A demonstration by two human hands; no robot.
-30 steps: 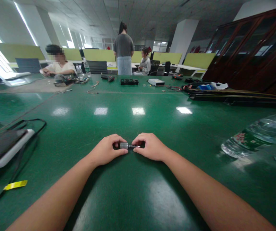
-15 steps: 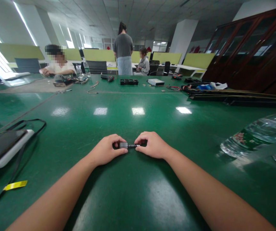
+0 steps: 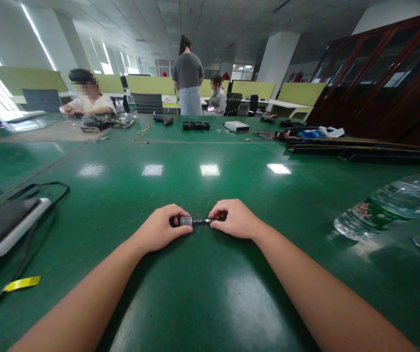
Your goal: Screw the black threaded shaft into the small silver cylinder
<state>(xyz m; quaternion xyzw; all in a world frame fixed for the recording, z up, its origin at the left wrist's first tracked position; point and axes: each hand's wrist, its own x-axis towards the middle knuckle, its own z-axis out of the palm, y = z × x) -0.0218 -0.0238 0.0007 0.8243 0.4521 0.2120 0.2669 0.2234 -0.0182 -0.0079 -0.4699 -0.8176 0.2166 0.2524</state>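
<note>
Thumb and fingers of my left hand (image 3: 164, 227) are closed round a short grey cylinder (image 3: 186, 221), low over the green table (image 3: 210, 283). From the cylinder a thin dark shaft (image 3: 200, 221) runs right, level with the table. My right hand (image 3: 235, 220) pinches the small metallic end of that shaft between thumb and fingers. A narrow gap separates the two hands, with the shaft spanning it. Whether the cylinder and shaft are one piece is too small to tell.
A phone on a white block (image 3: 12, 227) with a black strap lies left. Clear water bottles (image 3: 382, 210) lie right. Farther back are a black tray (image 3: 196, 125), a white box (image 3: 237, 126), a power tool (image 3: 163, 119) and dark strips (image 3: 364, 146). A person (image 3: 87, 100) sits back left.
My right hand has shifted slightly right, and my left hand very slightly left. More of the dark shaft shows between them.
</note>
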